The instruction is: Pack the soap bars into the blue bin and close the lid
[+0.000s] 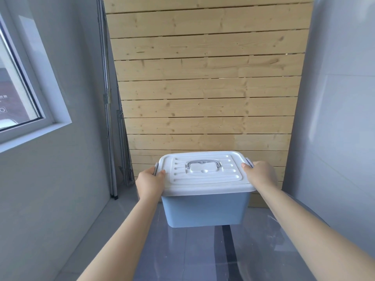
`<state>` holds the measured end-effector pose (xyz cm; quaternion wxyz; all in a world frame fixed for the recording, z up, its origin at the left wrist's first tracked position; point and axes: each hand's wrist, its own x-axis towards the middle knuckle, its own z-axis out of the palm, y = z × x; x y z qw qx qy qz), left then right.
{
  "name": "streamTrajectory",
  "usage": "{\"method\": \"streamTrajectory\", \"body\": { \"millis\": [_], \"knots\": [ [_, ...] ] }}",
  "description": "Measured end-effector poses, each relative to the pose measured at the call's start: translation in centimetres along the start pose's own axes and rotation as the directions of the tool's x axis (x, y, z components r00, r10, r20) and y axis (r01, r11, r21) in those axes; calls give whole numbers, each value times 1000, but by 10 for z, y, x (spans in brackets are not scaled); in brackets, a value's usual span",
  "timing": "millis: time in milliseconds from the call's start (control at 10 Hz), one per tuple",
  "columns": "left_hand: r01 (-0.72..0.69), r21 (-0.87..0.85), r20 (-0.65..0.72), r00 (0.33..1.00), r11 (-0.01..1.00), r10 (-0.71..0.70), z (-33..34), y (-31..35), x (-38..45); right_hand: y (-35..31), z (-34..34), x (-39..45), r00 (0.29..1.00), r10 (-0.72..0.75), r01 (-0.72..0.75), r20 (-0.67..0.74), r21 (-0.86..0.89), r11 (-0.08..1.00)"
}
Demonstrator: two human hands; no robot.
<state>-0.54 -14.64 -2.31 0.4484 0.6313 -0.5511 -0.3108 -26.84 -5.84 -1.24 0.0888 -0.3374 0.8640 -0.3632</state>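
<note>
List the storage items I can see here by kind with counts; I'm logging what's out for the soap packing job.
Blue bin: 1
White lid, seated on the bin: 1
Grey lid handle: 1
Grey side latches, left and right: 2
Soap bars in view: 0
Total: 5

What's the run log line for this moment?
lid: on blue bin | left hand: at left latch | right hand: at right latch | soap bars: not visible
</note>
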Motion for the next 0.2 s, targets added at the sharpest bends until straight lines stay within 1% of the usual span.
{"method": "streamTrajectory", "body": {
  "millis": [100, 200],
  "knots": [
    [-23, 64, 29, 999, 998, 21, 0, 3, -2, 0, -2, 2, 998, 1, 0, 65, -10, 1000],
    [-34, 177, 70, 997, 984, 22, -5, 8, -7, 1, -10, -5, 988, -37, 39, 147, -17, 999]
  ]
}}
